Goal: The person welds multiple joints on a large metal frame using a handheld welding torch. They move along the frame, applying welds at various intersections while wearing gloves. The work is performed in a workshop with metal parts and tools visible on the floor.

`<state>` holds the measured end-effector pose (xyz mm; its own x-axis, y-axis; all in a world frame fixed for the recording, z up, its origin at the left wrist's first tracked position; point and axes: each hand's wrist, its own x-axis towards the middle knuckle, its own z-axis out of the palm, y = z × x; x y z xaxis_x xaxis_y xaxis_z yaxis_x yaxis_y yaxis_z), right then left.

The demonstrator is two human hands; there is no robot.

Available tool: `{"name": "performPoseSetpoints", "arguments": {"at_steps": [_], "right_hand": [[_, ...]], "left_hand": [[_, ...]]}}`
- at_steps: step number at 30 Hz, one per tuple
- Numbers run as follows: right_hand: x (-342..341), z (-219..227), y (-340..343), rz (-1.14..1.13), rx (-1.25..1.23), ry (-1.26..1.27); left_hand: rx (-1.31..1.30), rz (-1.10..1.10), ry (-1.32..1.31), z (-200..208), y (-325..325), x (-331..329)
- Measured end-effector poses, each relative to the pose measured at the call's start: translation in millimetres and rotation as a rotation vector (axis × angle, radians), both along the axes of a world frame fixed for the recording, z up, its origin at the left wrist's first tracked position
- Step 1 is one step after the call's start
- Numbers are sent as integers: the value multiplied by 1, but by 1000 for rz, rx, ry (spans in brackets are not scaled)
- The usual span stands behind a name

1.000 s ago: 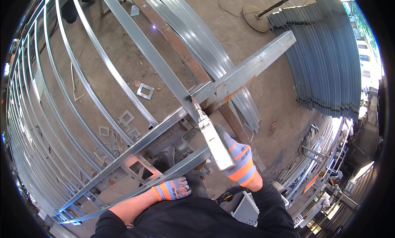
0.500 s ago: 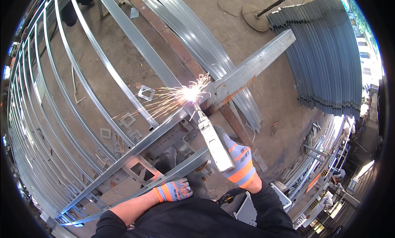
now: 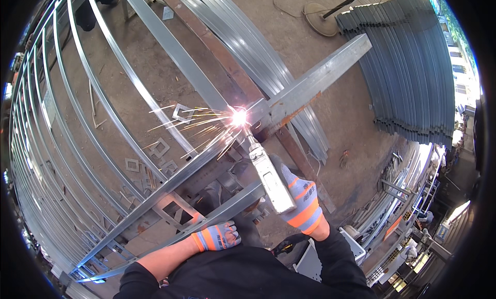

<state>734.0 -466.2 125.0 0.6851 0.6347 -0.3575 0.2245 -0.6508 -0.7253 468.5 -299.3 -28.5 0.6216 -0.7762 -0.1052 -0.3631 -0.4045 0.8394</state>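
Note:
A silver, boxy handheld welding gun is gripped in my right hand, which wears a grey and orange glove. Its nozzle points away from me at a bright weld spot, where a galvanized square tube meets the frame's front rail beside a thick beam. Sparks fly leftward from that spot, and the glare hides the joint. My left hand, gloved alike, is curled closed next to the near steel bar; whatever its fingers may hold is hidden.
Long parallel tubes of the frame spread across the left. Bundled steel profiles lie on the ground beyond, and a tall stack of dark tubes stands right. Small square plates lie on the ground below the frame. A round base with a pole stands far off.
The glowing spot and the nozzle tip have shifted slightly left. The sparks now spread mainly leftward, with fewer rising on the right. My left hand stays in nearly the same place.

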Motion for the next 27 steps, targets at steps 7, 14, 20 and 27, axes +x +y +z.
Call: {"name": "performPoseSetpoints", "arguments": {"at_steps": [7, 14, 20, 27], "right_hand": [[0, -3, -6, 10, 50, -39], [3, -1, 0, -29, 14, -19], [3, 3, -14, 0, 7, -69], [9, 14, -15, -68, 114, -53]], "left_hand": [[-59, -136, -160, -56, -10, -37], [-77, 34, -32, 0, -1, 1], [-198, 34, 115, -39, -9, -31], [-278, 76, 220, -7, -1, -7]]}}
